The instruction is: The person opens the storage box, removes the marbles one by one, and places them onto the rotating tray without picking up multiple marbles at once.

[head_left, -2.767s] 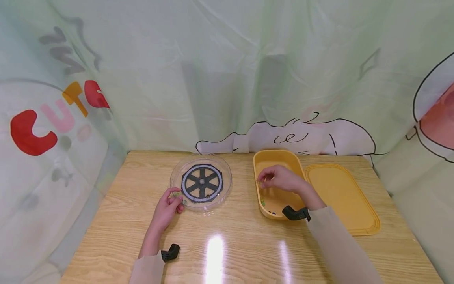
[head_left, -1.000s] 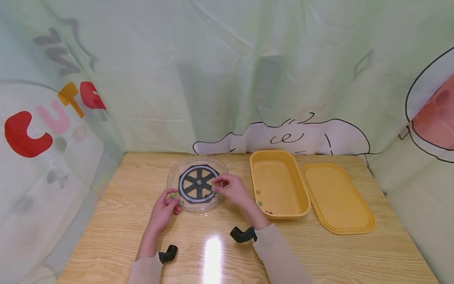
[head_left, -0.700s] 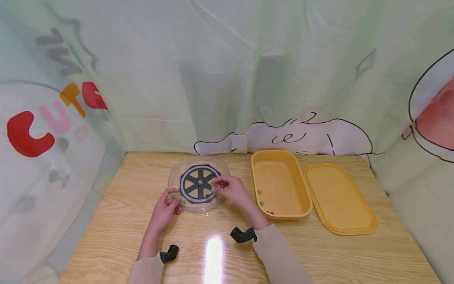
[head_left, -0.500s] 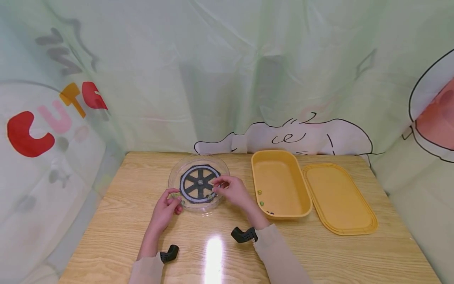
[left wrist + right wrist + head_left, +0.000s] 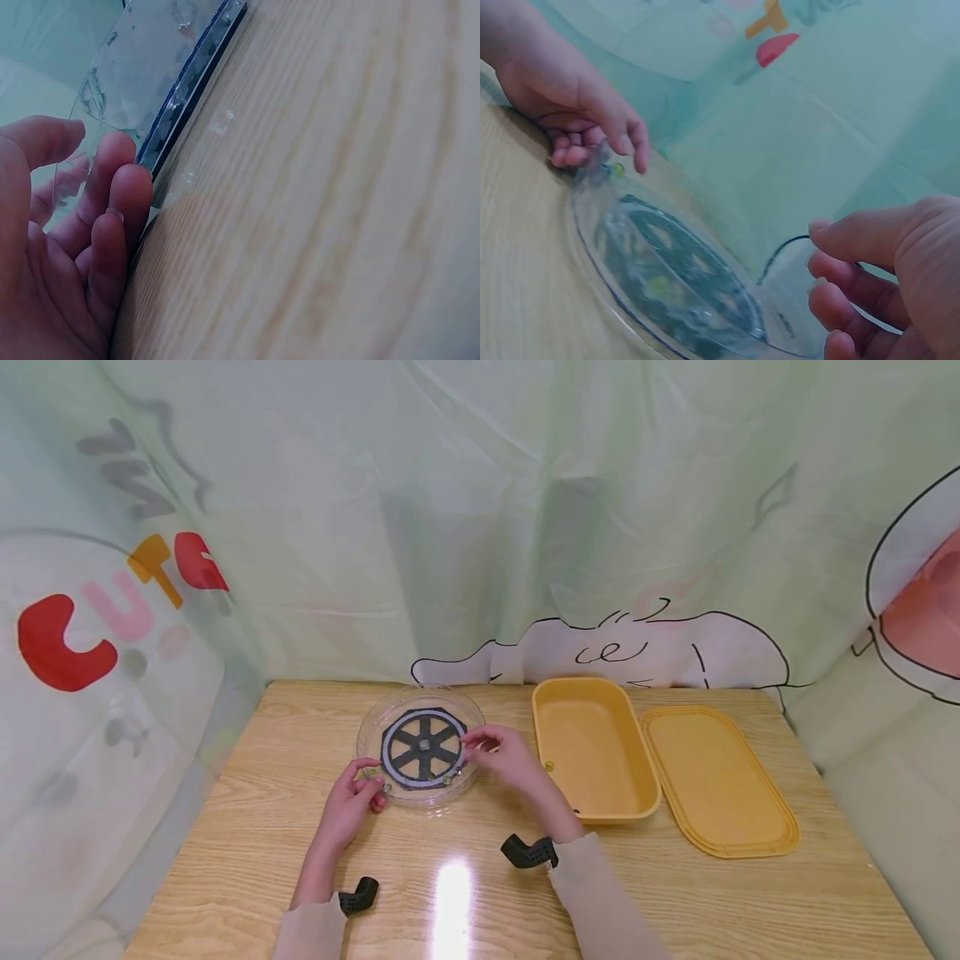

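My left hand (image 5: pixel 348 806) grips the near left wall of a clear round dish (image 5: pixel 431 800), thumb on one side and fingers on the other. Inside the dish lies a black wheel-shaped piece (image 5: pixel 424 745) with spokes and a pale ring. Several small glass marbles sit in the dish, among them a yellow-green marble (image 5: pixel 447 781) at the near right and a green marble (image 5: pixel 617 169) beside my left fingers. Over the dish's right rim hovers my right hand (image 5: pixel 513 764). Its fingers are loosely bent, and the right wrist view shows nothing between thumb and fingertips.
To the right of the dish stands a yellow box (image 5: pixel 596 735) holding a yellow marble (image 5: pixel 550 767) and a dark one, partly hidden by my right arm. Its yellow lid (image 5: pixel 720 777) lies flat farther right. A printed curtain (image 5: pixel 480 527) closes off the table's back edge.
My right hand came from the yellow box to the dish, let go of a yellow-green marble there, then drew back slightly rightward. The left hand stayed on the dish.
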### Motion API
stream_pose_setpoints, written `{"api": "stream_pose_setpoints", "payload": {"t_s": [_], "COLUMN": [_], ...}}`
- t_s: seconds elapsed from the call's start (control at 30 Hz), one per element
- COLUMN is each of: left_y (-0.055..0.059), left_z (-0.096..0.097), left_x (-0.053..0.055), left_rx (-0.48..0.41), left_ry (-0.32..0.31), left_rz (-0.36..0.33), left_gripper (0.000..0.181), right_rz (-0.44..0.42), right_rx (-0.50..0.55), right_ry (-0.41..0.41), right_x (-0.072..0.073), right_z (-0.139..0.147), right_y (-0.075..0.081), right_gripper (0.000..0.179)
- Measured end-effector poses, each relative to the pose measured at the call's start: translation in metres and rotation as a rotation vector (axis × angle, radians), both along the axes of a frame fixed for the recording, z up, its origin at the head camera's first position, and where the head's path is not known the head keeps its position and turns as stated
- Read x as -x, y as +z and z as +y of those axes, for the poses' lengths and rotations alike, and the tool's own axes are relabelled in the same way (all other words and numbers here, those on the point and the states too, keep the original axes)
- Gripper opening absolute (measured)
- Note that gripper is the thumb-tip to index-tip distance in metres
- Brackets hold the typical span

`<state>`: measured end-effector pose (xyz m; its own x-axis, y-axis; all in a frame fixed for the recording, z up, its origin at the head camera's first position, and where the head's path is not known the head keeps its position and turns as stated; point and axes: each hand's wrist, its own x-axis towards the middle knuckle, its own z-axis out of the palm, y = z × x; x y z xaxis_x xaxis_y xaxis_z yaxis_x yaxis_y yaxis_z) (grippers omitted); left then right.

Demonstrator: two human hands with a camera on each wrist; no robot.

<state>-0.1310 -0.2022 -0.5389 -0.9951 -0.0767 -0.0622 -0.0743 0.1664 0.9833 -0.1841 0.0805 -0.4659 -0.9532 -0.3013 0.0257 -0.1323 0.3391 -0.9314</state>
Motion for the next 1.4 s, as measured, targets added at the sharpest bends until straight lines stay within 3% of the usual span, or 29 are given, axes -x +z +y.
{"api": "stream_pose_setpoints", "payload": {"t_s": [0.43,0.7,0.83,1.1,1.4], "left_y": [-0.001,-0.001,0.0,-0.002,-0.001], "left_z": [-0.001,-0.001,-0.001,0.0,0.0], "left_x": [0.001,0.002,0.001,0.002,0.001], "left_rx": [-0.006,-0.014,-0.008,-0.007,-0.006], "left_ry": [0.007,0.006,0.008,0.004,0.007], "left_rz": [-0.025,-0.024,-0.019,-0.016,-0.012], "left_gripper": [0.026,0.026,0.026,0.026,0.026], "right_rz": [0.033,0.105,0.142,0.122,-0.019], "right_rx": [-0.091,-0.151,-0.186,-0.274,-0.318], "right_ry": [-0.08,-0.065,-0.03,0.093,0.255], "right_x": [0.01,0.026,0.035,0.043,0.055], "right_z": [0.05,0.092,0.112,0.139,0.148], "right_y": [0.022,0.019,0.017,0.011,0.002], "right_gripper": [0.019,0.018,0.016,0.014,0.014]}}
